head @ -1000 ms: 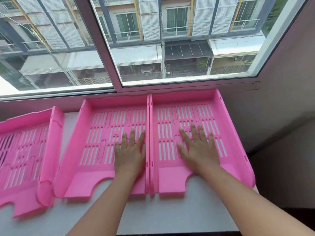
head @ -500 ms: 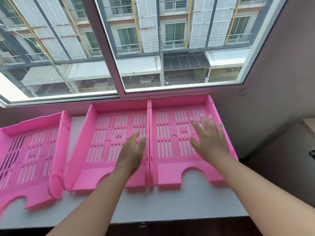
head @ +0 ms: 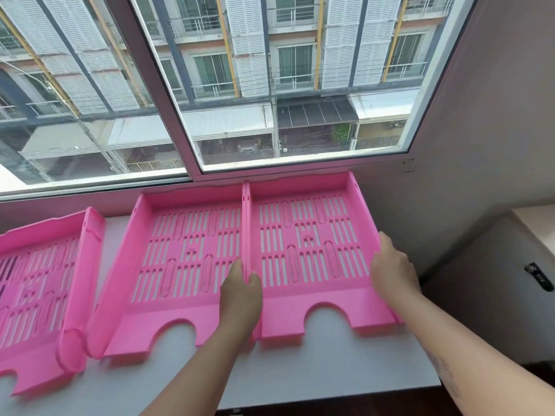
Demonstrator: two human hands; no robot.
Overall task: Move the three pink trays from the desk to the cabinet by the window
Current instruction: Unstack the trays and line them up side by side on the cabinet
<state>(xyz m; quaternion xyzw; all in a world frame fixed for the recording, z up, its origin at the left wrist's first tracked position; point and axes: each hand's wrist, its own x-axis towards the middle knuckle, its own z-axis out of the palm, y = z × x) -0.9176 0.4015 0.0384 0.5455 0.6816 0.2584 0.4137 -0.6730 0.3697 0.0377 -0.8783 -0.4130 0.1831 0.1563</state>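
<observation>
Three pink slotted trays lie side by side on the white cabinet top (head: 315,367) under the window. The right tray (head: 306,244) and the middle tray (head: 186,250) touch along their side walls. The left tray (head: 33,277) is cut off by the frame edge and sits at a slight angle. My left hand (head: 240,292) pinches the left side wall of the right tray, thumb inside that tray and fingers in the middle one. My right hand (head: 390,271) grips the right side wall of the same tray.
The window frame (head: 192,163) runs right behind the trays. A grey wall (head: 480,145) closes off the right side. A lower cabinet with a black lock (head: 539,277) stands to the right. The cabinet top's front edge is near my forearms.
Both hands lifted off the tray floors, where they lay flat, and moved onto the two side walls of the right tray. The view has pulled back and tilted up slightly.
</observation>
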